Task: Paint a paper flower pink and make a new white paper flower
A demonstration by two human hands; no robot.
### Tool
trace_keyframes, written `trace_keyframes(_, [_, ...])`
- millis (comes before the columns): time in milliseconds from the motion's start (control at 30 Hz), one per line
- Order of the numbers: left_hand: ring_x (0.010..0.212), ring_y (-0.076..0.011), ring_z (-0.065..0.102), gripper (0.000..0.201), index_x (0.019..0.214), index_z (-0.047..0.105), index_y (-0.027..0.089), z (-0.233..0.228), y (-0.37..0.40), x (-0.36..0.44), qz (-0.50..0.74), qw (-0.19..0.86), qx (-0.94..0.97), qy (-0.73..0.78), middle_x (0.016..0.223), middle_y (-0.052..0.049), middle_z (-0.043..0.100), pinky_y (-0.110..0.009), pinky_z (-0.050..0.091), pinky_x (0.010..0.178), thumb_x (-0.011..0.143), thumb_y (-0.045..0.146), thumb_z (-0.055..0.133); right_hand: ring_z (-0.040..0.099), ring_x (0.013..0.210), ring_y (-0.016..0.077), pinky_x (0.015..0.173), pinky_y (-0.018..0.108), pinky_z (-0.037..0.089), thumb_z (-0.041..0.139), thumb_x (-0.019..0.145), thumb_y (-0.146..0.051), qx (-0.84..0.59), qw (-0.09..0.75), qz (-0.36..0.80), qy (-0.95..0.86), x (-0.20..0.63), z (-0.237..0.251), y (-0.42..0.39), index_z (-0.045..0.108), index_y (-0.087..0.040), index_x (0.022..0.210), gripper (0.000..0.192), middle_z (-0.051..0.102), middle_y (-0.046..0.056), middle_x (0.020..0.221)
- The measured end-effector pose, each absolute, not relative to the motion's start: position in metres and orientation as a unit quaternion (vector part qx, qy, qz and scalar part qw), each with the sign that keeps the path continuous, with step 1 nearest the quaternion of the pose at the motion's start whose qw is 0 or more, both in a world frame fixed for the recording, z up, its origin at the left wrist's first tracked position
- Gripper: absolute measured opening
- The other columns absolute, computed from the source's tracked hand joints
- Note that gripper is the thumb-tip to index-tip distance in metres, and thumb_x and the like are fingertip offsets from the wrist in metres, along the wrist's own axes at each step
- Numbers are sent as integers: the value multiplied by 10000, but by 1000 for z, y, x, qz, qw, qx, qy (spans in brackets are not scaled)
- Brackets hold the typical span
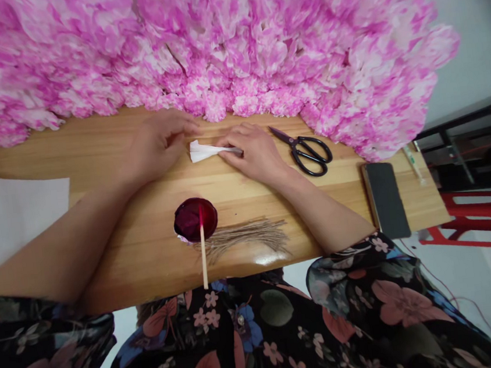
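A folded, pleated piece of white paper fans out to the left near the middle of the wooden table. My right hand is closed on its narrow end, thumb and fingers pinching it. My left hand is just left of the paper, apart from it, with fingers loosely bent and nothing visible in them. Nearer to me stands a small round dish of dark red liquid. A pale wooden stick leans in it, its upper part stained red. Beside the dish lies a bundle of thin brown strands.
Black-handled scissors lie right of my right hand. A phone rests near the table's right end. White sheets are at the left. Masses of pink and white ruffled flowers line the back edge. A red plastic stool stands beyond the table.
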State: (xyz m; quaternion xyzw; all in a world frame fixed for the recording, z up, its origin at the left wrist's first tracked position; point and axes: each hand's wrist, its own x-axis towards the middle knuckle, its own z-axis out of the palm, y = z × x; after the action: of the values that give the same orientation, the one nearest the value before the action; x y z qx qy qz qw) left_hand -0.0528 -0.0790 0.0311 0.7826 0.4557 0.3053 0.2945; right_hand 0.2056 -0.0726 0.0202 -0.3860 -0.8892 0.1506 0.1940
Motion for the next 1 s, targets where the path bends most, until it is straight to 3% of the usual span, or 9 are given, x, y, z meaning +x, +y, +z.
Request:
trace_keyframes(200, [1166,-279,575,411,1146,752,263,34,-74,-60,226,238,821,466,1163,-38,748,-505,428,1096,1000,551,498,666,1085,293,1001,476,503,629,1031,-317,-388,203,152,-886,206,20,-72,757,-271,1139,173,779,79,1155])
trace_keyframes(400, [1026,-229,595,368,1055,775,285,27,-74,-59,223,188,848,442,1174,-23,760,-481,476,1030,1019,501,480,676,1082,286,1008,466,500,591,1045,-332,-380,217,157,-885,206,20,-72,754,-258,1114,192,779,80,1135])
trace_keyframes(600, [1051,-242,602,350,1040,764,262,28,-75,-60,234,165,838,466,1142,-23,765,-475,478,1008,1020,475,488,667,1063,275,1006,450,488,565,1059,-369,-378,237,158,-881,207,20,-71,759,-244,1114,237,776,86,1118])
trace_keyframes(733, [950,-235,615,300,948,741,254,33,-78,-56,264,148,824,479,994,-50,748,-462,502,901,998,431,504,659,1062,276,993,447,485,536,1072,-385,-380,254,153,-876,207,21,-72,763,-233,1129,279,764,92,1101])
trace_keyframes(867, [818,-199,576,267,847,686,283,39,-81,-53,285,146,803,502,821,-16,687,-447,493,830,982,449,527,652,1073,287,995,467,487,509,1085,-399,-382,263,140,-875,208,23,-73,761,-245,1143,301,758,96,1110])
trace_keyframes(1000, [816,-193,599,363,870,713,248,41,-82,-53,311,178,762,540,826,-11,719,-440,504,825,990,542,536,640,1107,304,1002,491,485,485,1097,-417,-377,269,113,-879,208,25,-73,757,-249,1167,328,749,107,1137])
